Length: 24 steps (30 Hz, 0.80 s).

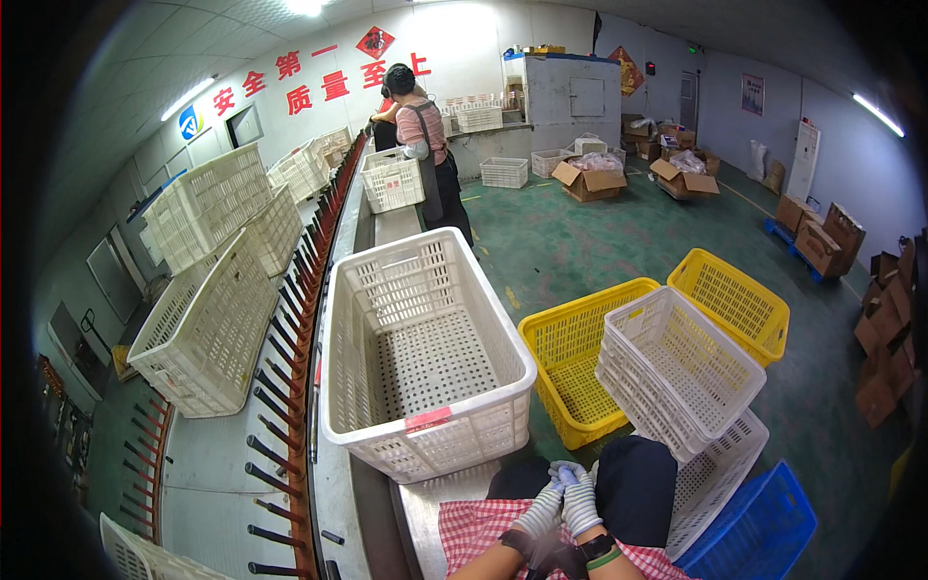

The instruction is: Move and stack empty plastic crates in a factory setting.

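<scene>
Both my hands wear striped knit gloves and meet at the bottom of the view, over my lap. My left hand (539,512) and my right hand (580,503) press together around a small bluish item (566,476) at the fingertips; which hand grips it I cannot tell. Beneath my forearms lies a red-and-white checked cloth (474,530). A large empty white plastic crate (425,353) stands just ahead on the steel bench (425,522).
Stacked white crates (677,372), two yellow crates (570,362) and a blue crate (759,527) stand on the green floor to my right. A rack of red and black pegs (280,425) and tilted white crates (208,329) run along my left. A person (420,145) works farther down the bench. Cardboard boxes (822,242) line the far right.
</scene>
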Motion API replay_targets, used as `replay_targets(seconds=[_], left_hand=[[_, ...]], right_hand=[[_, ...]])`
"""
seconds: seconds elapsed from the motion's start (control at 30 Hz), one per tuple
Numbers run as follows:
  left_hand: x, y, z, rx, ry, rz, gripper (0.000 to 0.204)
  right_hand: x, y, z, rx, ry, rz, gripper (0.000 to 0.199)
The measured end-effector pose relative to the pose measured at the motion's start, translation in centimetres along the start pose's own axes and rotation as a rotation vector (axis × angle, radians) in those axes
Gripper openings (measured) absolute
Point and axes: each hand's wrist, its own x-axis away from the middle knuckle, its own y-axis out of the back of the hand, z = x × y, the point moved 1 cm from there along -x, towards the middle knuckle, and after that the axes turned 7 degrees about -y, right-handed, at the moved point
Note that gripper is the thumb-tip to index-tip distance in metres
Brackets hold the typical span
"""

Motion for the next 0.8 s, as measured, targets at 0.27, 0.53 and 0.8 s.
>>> replay_targets(seconds=[0.27,0.53,0.8], left_hand=[[0.2,1.0,-0.5,-0.123,-0.08,-0.027,0.023],[-0.1,0.8,-0.2,-0.134,-0.093,0.004,0.027],[-0.4,1.3,0.0,-0.045,-0.039,-0.03,0.017]], right_hand=[[0.1,-0.2,-0.3,0.002,-0.007,0.012,0.017],[-0.1,0.1,-0.3,-0.002,0.005,0.006,0.016],[0.2,-0.4,-0.2,-0.011,-0.012,0.009,0.016]])
